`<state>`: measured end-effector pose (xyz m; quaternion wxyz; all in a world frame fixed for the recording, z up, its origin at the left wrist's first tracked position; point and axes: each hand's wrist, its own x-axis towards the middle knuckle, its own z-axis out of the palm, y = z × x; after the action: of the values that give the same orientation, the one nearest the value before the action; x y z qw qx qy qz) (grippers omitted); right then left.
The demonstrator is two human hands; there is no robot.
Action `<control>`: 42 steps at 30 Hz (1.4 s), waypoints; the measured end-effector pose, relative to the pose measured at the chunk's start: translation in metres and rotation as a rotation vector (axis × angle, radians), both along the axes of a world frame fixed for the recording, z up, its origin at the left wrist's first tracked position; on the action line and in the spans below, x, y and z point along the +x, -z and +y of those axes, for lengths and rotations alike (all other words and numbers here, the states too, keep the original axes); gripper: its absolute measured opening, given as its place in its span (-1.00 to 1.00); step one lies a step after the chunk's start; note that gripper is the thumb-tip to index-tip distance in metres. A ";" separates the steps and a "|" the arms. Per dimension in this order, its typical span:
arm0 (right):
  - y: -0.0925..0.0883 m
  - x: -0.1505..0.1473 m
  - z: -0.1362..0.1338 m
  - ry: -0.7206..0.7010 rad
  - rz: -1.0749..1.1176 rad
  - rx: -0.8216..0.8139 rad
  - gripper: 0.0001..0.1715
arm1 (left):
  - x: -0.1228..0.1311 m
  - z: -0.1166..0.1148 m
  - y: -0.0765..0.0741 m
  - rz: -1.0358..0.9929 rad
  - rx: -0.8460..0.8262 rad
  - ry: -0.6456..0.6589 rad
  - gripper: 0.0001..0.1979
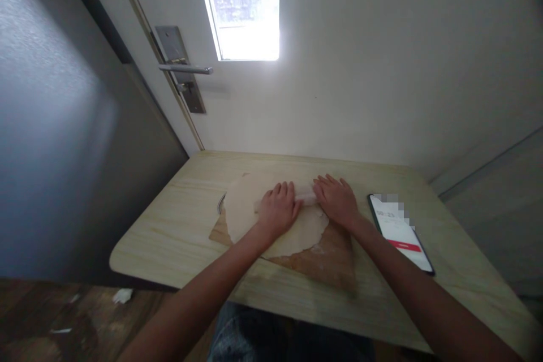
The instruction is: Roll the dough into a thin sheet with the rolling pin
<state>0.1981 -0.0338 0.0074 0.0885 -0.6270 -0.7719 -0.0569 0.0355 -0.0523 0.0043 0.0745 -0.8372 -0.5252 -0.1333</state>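
Dough sheet: pale thin round lying flat on a brown board, near the middle of the table, its far edge reaching past the board
Rolling pin: pale and partly see-through, lying across the far side of the dough sheet, mostly hidden under both hands, only a short stretch showing between them
Left hand: pressing palm down on the left part of the rolling pin, fingers lying flat and close together, pointing away from the person
Right hand: resting palm down on the right part of the rolling pin, fingers stretched out and slightly spread
Board: brown, dusted with flour, sitting under the dough sheet, its near right corner showing bare
Table: light wood grain, rounded corner at near left
Phone: lying face up just right of the right forearm, screen glowing white with a red bar
Door handle: metal lever sticking out from the white door beyond the table
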 end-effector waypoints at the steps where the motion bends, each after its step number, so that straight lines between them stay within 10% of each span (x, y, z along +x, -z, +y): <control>1: 0.001 0.002 -0.007 -0.019 0.001 0.016 -0.51 | 0.000 -0.006 0.002 0.001 0.006 0.008 -0.51; 12: 0.014 0.016 -0.033 -0.089 0.003 0.129 -0.51 | 0.001 -0.028 0.005 0.012 0.009 0.066 -0.50; 42: -0.009 -0.010 0.062 0.080 -0.012 -0.197 -0.52 | 0.000 0.077 -0.007 -0.059 -0.136 -0.171 -0.43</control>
<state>0.1884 0.0280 0.0164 0.0197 -0.6627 -0.7486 0.0121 0.0360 0.0245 0.0112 0.0134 -0.7881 -0.6046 -0.1151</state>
